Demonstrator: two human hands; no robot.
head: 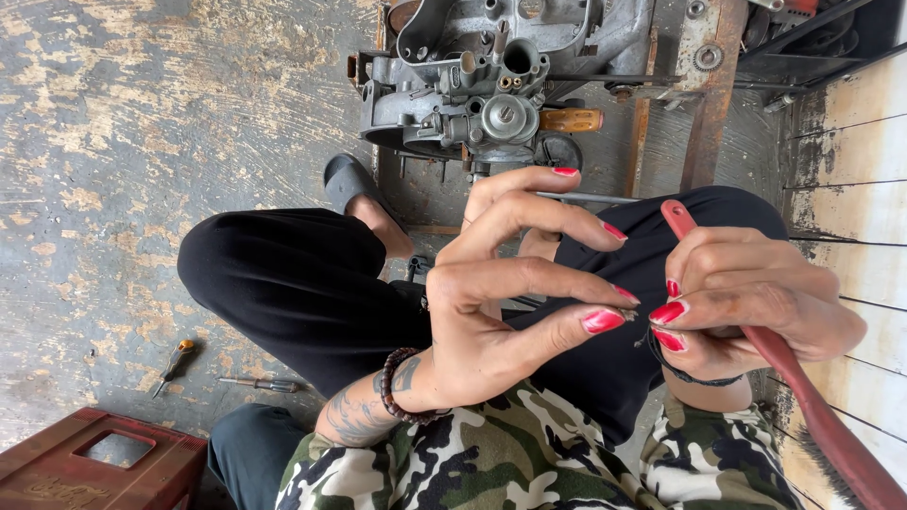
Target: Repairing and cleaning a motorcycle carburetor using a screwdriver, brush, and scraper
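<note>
Brush (812, 406) runs diagonally, bristles toward lower right.

I see no labels, signs or screens here. The one packaging-like thing is a red plastic crate (99, 463) at the lower left corner of the frame, beside my knee. It is boxy, worn and dusty, with a rectangular hand-hole cut through the face turned up toward me, and raised moulded lettering along its lower edge in the same red as the rest of it. Only part of it shows; the frame edge cuts it off at the left and the bottom.
</note>
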